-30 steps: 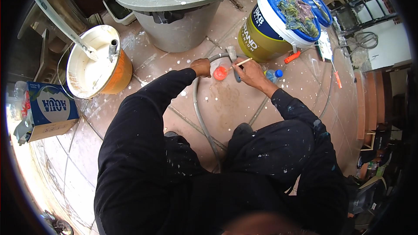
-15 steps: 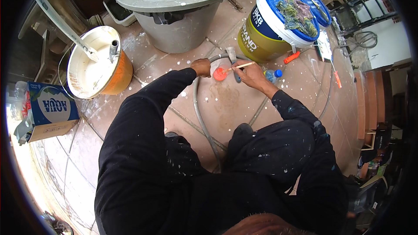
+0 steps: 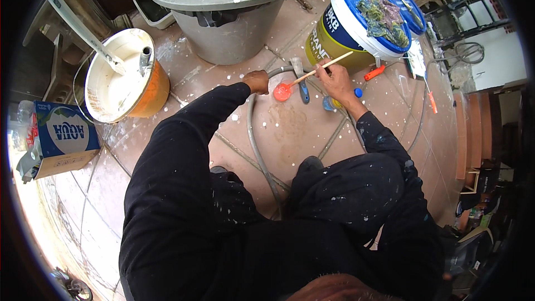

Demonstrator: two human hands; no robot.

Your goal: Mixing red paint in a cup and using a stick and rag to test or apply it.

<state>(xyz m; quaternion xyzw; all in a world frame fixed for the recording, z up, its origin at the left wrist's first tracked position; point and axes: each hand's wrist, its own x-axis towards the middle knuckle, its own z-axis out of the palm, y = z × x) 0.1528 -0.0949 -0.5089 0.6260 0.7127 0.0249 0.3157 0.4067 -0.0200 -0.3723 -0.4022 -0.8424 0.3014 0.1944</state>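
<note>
My right hand [image 3: 336, 82] pinches a thin wooden stick [image 3: 327, 67] and holds it slanted. Its lower end reaches into a small round container of orange-red paint [image 3: 282, 92] on the tiled floor. Left of that container, my left hand [image 3: 256, 82] is closed beside the grey hose [image 3: 252, 125]; its fingers are mostly hidden, so what they grip does not show. Between the paint and my right hand lies a scraper [image 3: 304, 92] with a blue-grey handle. A small clear bottle [image 3: 330, 103] with a blue cap lies partly behind my right wrist.
Ahead stand a large grey lidded tub [image 3: 231, 36] and a paint pail [image 3: 320, 42] with a stained rag [image 3: 382, 17] on its lid. Leftward are an orange bucket [image 3: 159, 86] of whitish paint and a blue carton [image 3: 67, 134]. An orange-handled tool [image 3: 374, 72] lies right.
My right hand has shifted slightly right and away from the container, and the stick now stands steeper with more of it showing. More of the bottle shows left of my wrist.
</note>
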